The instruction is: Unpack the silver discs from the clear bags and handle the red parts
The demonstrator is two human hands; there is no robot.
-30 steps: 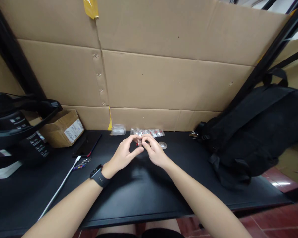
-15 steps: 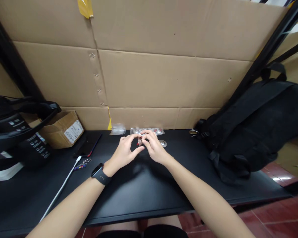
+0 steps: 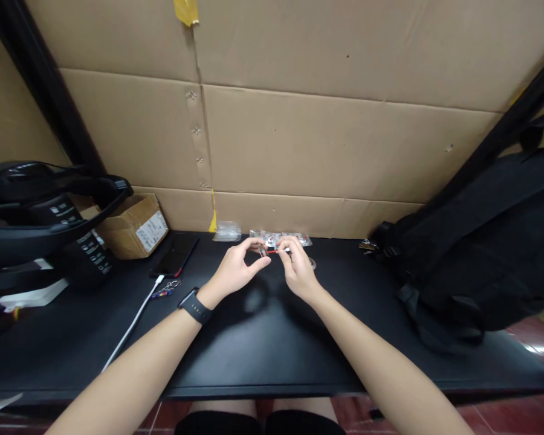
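Observation:
My left hand holds a small round shiny disc between thumb and fingers, above the black tabletop. From the disc a thin red strip runs across to my right hand, whose thumb and fingertips pinch its other end. Whether it is cord or something stiffer is too small to tell. Partly covered by my right hand, another round clear piece lies on the table. Just beyond my fingers rest clear plastic packets with small red and silver parts in them.
Flat clear bags lie against the cardboard wall. Leftward are a phone, a keyring, a white cable, an open cardboard box and a black strapped item. A black backpack stands at right.
My hands have drawn apart, and the red strip now shows stretched between them. The whole view has shifted, so the table things appear farther right.

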